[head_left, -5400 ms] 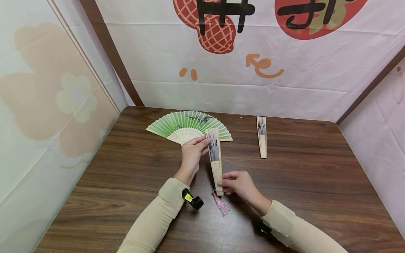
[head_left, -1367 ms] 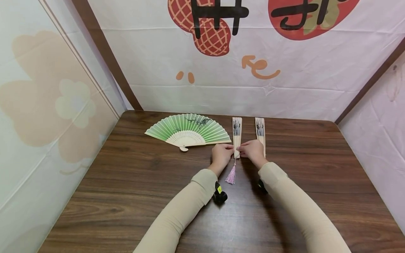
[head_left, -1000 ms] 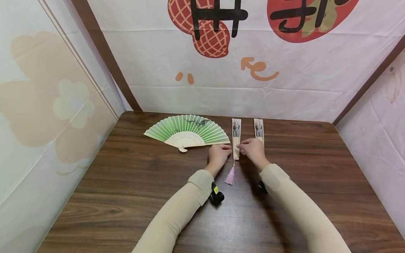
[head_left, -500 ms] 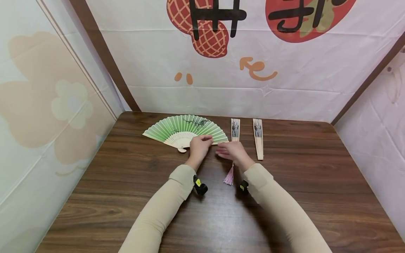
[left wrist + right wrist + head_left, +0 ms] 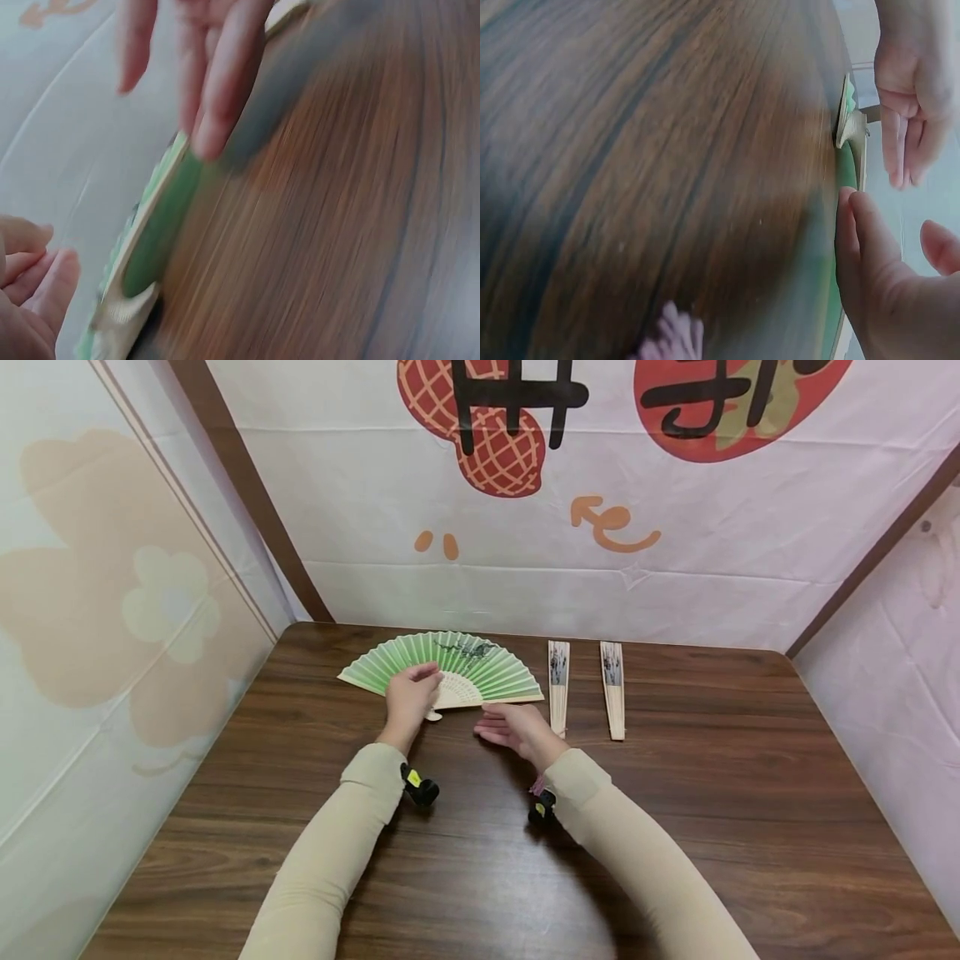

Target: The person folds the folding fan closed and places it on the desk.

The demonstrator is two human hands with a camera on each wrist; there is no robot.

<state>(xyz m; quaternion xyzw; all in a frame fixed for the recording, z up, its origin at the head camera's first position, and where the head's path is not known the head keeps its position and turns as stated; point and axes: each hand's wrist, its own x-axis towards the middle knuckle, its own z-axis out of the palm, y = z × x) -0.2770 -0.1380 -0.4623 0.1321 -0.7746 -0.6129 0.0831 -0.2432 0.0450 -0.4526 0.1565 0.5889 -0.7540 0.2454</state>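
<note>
A green folding fan [image 5: 480,664] lies spread on the table, its pale ribs meeting at a handle end [image 5: 433,715] toward the person. My left hand [image 5: 408,697] hovers over the left part of this fan, fingers relaxed and holding nothing. With fingers loosely extended, my right hand [image 5: 513,727] is just in front of the fan's right lower edge. To its right lies a folded fan [image 5: 558,681], whose pink tassel [image 5: 671,334] is mostly covered by my right wrist in the head view. Both hands appear in each wrist view, the fan's edge beside them.
A second folded fan [image 5: 612,693] lies farther right, about parallel to the first. The brown wooden table [image 5: 465,877] ends at a printed fabric wall [image 5: 360,502] behind the fans. Wrist cameras [image 5: 422,789] sit on both cuffs.
The tasselled folded fan, earlier held in both hands, was laid on the table beside the other folded one and released. Both hands then moved left to the green fan.
</note>
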